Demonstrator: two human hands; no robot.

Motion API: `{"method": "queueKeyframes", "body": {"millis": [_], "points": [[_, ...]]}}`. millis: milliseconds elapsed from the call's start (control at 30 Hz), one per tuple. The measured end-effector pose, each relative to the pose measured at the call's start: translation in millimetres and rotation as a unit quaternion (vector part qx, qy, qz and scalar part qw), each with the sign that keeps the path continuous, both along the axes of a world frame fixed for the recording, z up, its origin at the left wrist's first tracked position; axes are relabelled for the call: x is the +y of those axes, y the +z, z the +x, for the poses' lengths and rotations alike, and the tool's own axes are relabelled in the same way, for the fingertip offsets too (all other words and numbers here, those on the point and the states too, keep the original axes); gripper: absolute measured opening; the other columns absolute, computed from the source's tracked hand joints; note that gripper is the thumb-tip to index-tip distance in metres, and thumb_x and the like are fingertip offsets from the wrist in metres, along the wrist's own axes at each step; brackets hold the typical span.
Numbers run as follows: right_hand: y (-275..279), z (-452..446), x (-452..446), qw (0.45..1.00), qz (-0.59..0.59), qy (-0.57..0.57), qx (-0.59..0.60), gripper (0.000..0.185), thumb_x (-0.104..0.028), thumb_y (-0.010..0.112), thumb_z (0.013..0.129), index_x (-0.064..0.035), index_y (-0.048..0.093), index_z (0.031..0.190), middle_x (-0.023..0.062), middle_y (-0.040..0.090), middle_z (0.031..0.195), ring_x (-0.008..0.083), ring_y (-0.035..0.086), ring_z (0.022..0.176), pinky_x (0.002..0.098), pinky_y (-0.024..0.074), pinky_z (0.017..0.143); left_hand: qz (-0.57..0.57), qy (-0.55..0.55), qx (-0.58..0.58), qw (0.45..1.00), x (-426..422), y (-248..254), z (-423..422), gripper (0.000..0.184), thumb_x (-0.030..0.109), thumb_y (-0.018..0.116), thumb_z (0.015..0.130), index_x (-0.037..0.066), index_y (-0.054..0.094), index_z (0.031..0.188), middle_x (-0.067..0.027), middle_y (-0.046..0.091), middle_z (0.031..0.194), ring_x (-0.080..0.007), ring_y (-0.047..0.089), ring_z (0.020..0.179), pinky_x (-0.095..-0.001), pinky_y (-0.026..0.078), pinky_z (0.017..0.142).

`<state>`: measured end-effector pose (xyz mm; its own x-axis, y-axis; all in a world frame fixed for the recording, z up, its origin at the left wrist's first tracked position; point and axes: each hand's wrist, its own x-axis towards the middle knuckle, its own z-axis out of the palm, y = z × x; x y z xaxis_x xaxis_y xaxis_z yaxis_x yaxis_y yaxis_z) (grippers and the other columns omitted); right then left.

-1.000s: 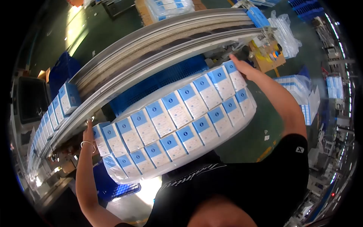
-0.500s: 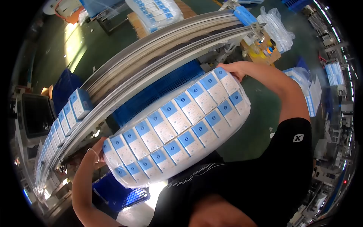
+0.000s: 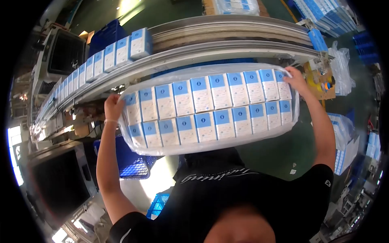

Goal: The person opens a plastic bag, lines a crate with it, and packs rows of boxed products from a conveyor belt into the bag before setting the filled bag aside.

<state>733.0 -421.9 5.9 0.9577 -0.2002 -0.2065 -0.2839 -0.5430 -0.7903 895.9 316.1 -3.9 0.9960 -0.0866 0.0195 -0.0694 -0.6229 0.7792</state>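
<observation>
A long bundle of small blue-and-white cartons (image 3: 214, 107), set in two rows inside a clear plastic bag (image 3: 178, 150), is held up before my chest. My left hand (image 3: 113, 106) is closed on the bag at the bundle's left end, with a thin band on the wrist. Gripping the upper right corner of the bag is my right hand (image 3: 296, 79). The bundle lies almost level between both hands, close to the near side of the conveyor (image 3: 227, 36). The fingertips are partly hidden behind the plastic.
A line of similar cartons (image 3: 110, 56) stands on the conveyor's left part. A blue crate (image 3: 131, 162) sits below left, near a dark-screened machine (image 3: 60, 182). At right are a cardboard box with tape rolls (image 3: 322, 83) and clear plastic bags (image 3: 342, 69).
The bundle has turned from a steep slant to nearly level, its left end rising in view. Both hands still hold it. My view has shifted, showing more of the left side.
</observation>
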Motion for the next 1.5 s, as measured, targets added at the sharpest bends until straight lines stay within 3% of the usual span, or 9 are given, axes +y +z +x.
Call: {"method": "queueKeyframes", "body": {"millis": [133, 367, 633, 733, 967, 1133, 1233, 1367, 1500], "points": [[-16, -30, -18, 0.962, -0.032, -0.207, -0.174, 0.036, 0.002, 0.069, 0.071, -0.0112, 0.036, 0.065, -0.0068, 0.031, 0.066, 0.0053, 0.032, 0.062, 0.0228, 0.0271, 0.056, -0.254, 0.099, 0.029, 0.962, 5, 30, -18, 0.019, -0.005, 0.066, 0.074, 0.008, 0.052, 0.069, 0.0072, 0.045, 0.062, -0.0035, 0.042, 0.058, -0.0193, 0.034, 0.054], [50, -149, 44, 0.959, 0.126, -0.156, 0.2, 0.025, -0.019, 0.062, 0.086, -0.0072, 0.057, 0.108, 0.0014, 0.062, 0.084, 0.0129, 0.061, 0.07, 0.0279, 0.0534, 0.057, 0.079, 0.011, 0.265, 0.961, 22, 22, -139, 0.045, 0.019, 0.072, 0.073, -0.002, 0.057, 0.11, -0.015, 0.065, 0.099, -0.0244, 0.062, 0.089, -0.037, 0.049, 0.08], [70, -139, 43, 0.94, 0.215, -0.175, 0.2, 0.034, -0.012, 0.067, 0.078, -0.0013, 0.055, 0.108, 0.0075, 0.063, 0.09, 0.0147, 0.063, 0.073, 0.0277, 0.0519, 0.052, -0.108, 0.159, 0.318, 0.929, 22, 102, -190, 0.024, 0.015, 0.072, 0.076, -0.002, 0.058, 0.086, -0.0102, 0.063, 0.068, -0.013, 0.059, 0.054, -0.0278, 0.046, 0.044], [114, -111, 68, 0.941, -0.255, -0.038, 0.217, 0.048, -0.015, 0.072, 0.072, 0.0038, 0.051, 0.111, 0.0206, 0.059, 0.102, 0.0312, 0.06, 0.094, 0.0386, 0.0499, 0.075, 0.083, 0.01, 0.381, 0.921, 25, 196, -141, 0.024, 0.021, 0.069, 0.084, 0.0, 0.057, 0.087, -0.0101, 0.06, 0.065, -0.0133, 0.057, 0.049, -0.0283, 0.044, 0.039], [77, 149, 268, 0.972, -0.114, 0.018, -0.203, 0.044, -0.02, 0.068, 0.082, -0.0046, 0.051, 0.12, 0.0146, 0.049, 0.118, 0.0325, 0.051, 0.108, 0.0372, 0.044, 0.087, 0.478, -0.106, -0.276, 0.827, 1, 88, 109, 0.06, 0.048, 0.039, 0.096, 0.015, 0.031, 0.145, -0.0096, 0.021, 0.154, -0.0321, 0.014, 0.142, -0.0522, 0.013, 0.114], [-4, 277, 353, 0.99, -0.063, 0.044, -0.119, 0.085, -0.044, 0.068, 0.08, 0.008, 0.03, 0.136, 0.0309, 0.045, 0.129, 0.0427, 0.043, 0.123, 0.0408, 0.0372, 0.101, 0.429, -0.112, -0.147, 0.884, -16, 39, 114, 0.076, 0.064, 0.026, 0.092, 0.012, 0.022, 0.148, -0.0153, 0.016, 0.154, -0.0364, 0.01, 0.143, -0.0564, 0.009, 0.112], [-19, 279, 356, 0.966, -0.161, 0.031, -0.202, 0.081, -0.041, 0.07, 0.079, 0.0092, 0.034, 0.131, 0.0302, 0.054, 0.118, 0.0395, 0.054, 0.112, 0.0398, 0.043, 0.094, 0.223, -0.055, -0.278, 0.933, 33, 41, 160, 0.057, 0.043, 0.055, 0.09, 0.003, 0.048, 0.13, -0.0199, 0.042, 0.138, -0.0356, 0.037, 0.13, -0.0464, 0.029, 0.108], [8, 274, 343, 0.986, -0.115, 0.041, -0.116, 0.075, -0.039, 0.07, 0.078, 0.0094, 0.039, 0.126, 0.0315, 0.051, 0.121, 0.041, 0.051, 0.115, 0.0419, 0.0423, 0.095, 0.41, 0.291, -0.167, 0.848, 172, 60, 208, 0.054, 0.046, 0.062, 0.084, -0.003, 0.059, 0.106, -0.021, 0.058, 0.112, -0.0334, 0.053, 0.11, -0.0419, 0.041, 0.095], [-2, 275, 319, 0.972, -0.196, 0.005, -0.126, 0.079, -0.038, 0.07, 0.078, 0.01, 0.036, 0.131, 0.0315, 0.045, 0.128, 0.0413, 0.048, 0.118, 0.0416, 0.0396, 0.099, 0.443, 0.233, -0.017, 0.866, 199, 63, 214, 0.074, 0.063, 0.056, 0.08, -0.004, 0.06, 0.111, -0.024, 0.058, 0.115, -0.0353, 0.056, 0.109, -0.0401, 0.043, 0.094]]}}
